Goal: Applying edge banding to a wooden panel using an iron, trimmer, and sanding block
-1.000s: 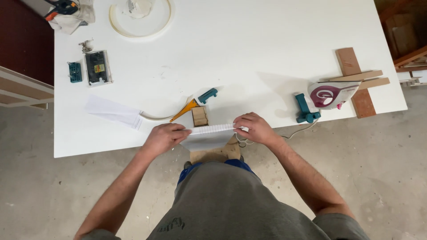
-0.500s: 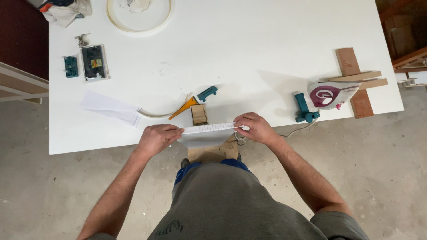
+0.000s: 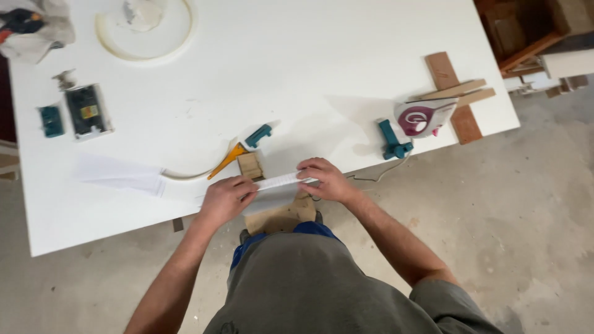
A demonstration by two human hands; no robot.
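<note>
At the near edge of the white table (image 3: 322,74), both my hands hold a white strip of edge banding (image 3: 278,182). My left hand (image 3: 226,199) grips its left end and my right hand (image 3: 322,179) pinches its right end. Below the strip a piece of brown board (image 3: 284,216) sticks out past the table edge. A small wooden block (image 3: 250,165) sits just beyond the strip. A white tool with a teal handle and orange tip (image 3: 241,148) lies behind the block. A folded white sheet (image 3: 127,179) lies to the left.
A clothes iron (image 3: 424,117) rests on crossed wooden strips (image 3: 455,96) at the right, its teal stand (image 3: 391,141) beside it. A white ring (image 3: 145,28), a dark device (image 3: 86,111) and a small teal part (image 3: 51,120) are at the far left. Concrete floor surrounds the table.
My hands stay on the white strip at the table edge. The view has swung slightly, so the table sits a little differently in frame.
</note>
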